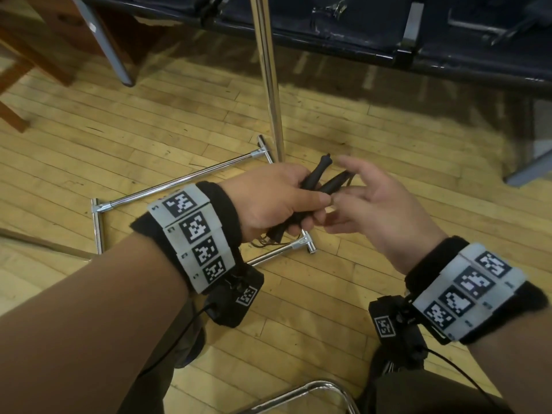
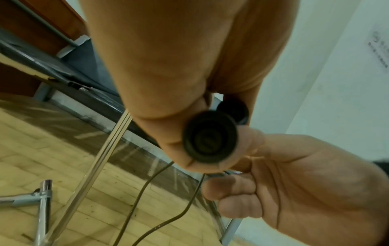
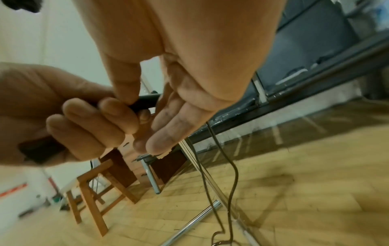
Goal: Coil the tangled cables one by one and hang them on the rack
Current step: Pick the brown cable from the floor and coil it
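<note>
- Two black handles (image 1: 316, 186): bunched side by side, crossed slightly, gripped in the left hand above the floor; round butt end of the nearer one (image 2: 210, 137) facing the left wrist camera, the second (image 2: 232, 110) just behind it.
- Thin dark cord (image 2: 145, 191): two strands hanging down from the handles toward the floor, slack and wavy; in the right wrist view (image 3: 233, 174) ending in a small loose loop low down. Not on the rack.
- Left hand (image 1: 268, 201): fingers curled round both handles, thumb laid across the top; fingers (image 3: 92, 123) wrapped tight in the right wrist view.
- Right hand (image 1: 382, 210): palm up, fingers loosely spread and mostly straight, tips touching the handles and the left thumb; nothing enclosed. Fingers (image 3: 168, 129) extended beside the left hand's knuckles.
- Wrist bands: black straps with white marker tiles on both forearms, left (image 1: 191, 234) and right (image 1: 466, 291), thin black leads trailing from each.
- Rack: upright chrome pole (image 1: 268, 76) rising from a rectangular chrome base (image 1: 179, 180) resting on the floor, directly beneath and beyond the hands.
- Floor (image 1: 388, 138): pale wooden boards, scuffed.
- Bench (image 1: 328, 22): dark blue padded seats on grey metal legs, behind the pole.
- Wooden furniture (image 1: 27, 49): brown, at upper left; wooden stool (image 3: 94, 191) in the right wrist view.
- Chrome tube (image 1: 313, 392): curved, at the bottom edge of the head view.
</note>
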Available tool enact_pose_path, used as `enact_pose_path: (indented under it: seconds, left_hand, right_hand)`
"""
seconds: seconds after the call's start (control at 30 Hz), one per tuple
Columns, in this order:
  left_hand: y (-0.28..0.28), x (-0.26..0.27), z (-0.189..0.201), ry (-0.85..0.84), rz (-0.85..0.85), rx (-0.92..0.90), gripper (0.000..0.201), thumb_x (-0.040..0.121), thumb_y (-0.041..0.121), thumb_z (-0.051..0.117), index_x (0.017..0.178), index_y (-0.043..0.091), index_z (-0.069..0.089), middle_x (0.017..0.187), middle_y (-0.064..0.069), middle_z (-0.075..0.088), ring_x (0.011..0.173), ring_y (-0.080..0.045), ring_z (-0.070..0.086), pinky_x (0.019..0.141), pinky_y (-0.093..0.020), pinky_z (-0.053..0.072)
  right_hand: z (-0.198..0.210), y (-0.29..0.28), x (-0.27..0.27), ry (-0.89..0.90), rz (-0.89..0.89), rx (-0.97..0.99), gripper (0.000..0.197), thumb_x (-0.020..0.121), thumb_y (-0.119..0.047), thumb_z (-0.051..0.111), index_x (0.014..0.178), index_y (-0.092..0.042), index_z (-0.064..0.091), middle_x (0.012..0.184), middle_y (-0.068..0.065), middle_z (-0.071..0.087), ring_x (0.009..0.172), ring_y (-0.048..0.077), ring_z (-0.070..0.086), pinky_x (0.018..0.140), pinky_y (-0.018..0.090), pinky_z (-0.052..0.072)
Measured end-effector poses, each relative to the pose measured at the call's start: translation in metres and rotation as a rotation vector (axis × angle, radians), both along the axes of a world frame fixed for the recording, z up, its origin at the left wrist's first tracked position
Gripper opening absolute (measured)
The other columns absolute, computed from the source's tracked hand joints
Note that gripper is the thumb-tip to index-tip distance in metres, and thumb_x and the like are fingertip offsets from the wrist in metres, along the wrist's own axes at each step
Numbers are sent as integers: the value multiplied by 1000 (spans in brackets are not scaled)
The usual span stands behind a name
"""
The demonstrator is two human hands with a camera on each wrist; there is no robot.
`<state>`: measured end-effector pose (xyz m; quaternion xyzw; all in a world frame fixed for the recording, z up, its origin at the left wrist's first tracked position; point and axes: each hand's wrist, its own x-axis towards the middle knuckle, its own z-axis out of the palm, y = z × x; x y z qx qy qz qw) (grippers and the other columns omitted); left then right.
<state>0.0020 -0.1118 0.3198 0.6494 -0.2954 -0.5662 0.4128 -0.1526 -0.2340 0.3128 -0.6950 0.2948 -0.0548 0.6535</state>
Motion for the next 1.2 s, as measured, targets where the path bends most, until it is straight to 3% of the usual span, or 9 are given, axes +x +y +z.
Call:
enact_pose_path:
  seconds: [0.1, 0.23, 0.37, 0.5, 0.63, 0.73, 0.87, 1.03, 1.2]
  left_hand:
    - [1, 2, 3, 92, -16, 2, 15, 102, 1, 60, 115, 8, 59, 85, -8, 70, 69, -16, 65, 58, -26, 53]
    - [1, -9, 2, -19, -94, 138, 33, 95, -7, 61, 118, 16, 56, 89, -12, 71, 72, -24, 70, 68, -36, 58]
    - [-4, -19, 2, -429, -132, 194, 15, 94, 11, 58, 93, 25, 54, 71, -3, 58, 54, -17, 54, 56, -35, 49]
    - [-4, -19, 6, -388, -139, 131, 11, 97, 29, 66, 93, 21, 62, 62, 7, 59, 45, -11, 51, 49, -28, 47]
    - [0, -22, 11, -275, -226, 23, 30, 96, 46, 73, 69, 35, 67, 54, 8, 64, 44, -10, 62, 50, -23, 54]
    - [0, -19, 11, -129, -74, -127, 29, 100, 35, 71, 73, 23, 68, 60, -2, 64, 45, -18, 61, 50, -29, 54]
    - [-5, -9, 17, 27, 231, -359, 35, 102, 26, 65, 68, 17, 64, 65, -9, 59, 44, -19, 55, 49, -30, 53]
    - [-13, -10, 18, 154, 549, -395, 32, 96, 25, 61, 65, 17, 59, 67, -4, 56, 51, -18, 52, 53, -33, 50]
    - [-21, -27, 12, -38, 590, -307, 37, 95, 46, 60, 65, 25, 59, 76, -2, 56, 63, -18, 53, 63, -35, 51]
  right_hand:
    - [4, -12, 0, -21, -144, 123, 53, 103, -3, 47, 148, -29, 41, 113, 2, 76, 90, 26, 78, 80, 39, 63]
    - [0, -3, -2, 88, 46, -141, 62, 101, -2, 44, 153, -35, 39, 127, -14, 66, 93, 9, 76, 83, 30, 60]
    - [-2, -1, -2, 105, 111, -296, 58, 102, -7, 45, 152, -37, 42, 114, -24, 66, 85, 0, 73, 74, 14, 56]
    - [-1, -11, -4, 174, 117, -576, 50, 96, -24, 63, 137, -52, 54, 112, -21, 59, 95, -2, 59, 77, 17, 46]
    - [3, -13, -6, 105, 145, -326, 18, 101, -28, 59, 109, -36, 73, 112, -11, 68, 105, 6, 63, 93, 31, 47]
    - [7, -10, -6, 23, 169, -115, 28, 108, -25, 46, 104, -18, 73, 90, 0, 76, 86, 12, 70, 82, 32, 55]
    - [4, 4, -2, 51, 203, -69, 36, 109, -28, 42, 96, 1, 61, 66, 12, 58, 59, 25, 55, 64, 33, 51]
    - [4, 18, 3, 16, 86, 260, 30, 108, -34, 46, 113, -10, 63, 77, 9, 68, 47, 20, 43, 44, 31, 42]
    - [5, 23, 4, 33, -16, 490, 33, 109, -37, 39, 118, -14, 62, 98, 20, 76, 58, 27, 61, 46, 31, 29]
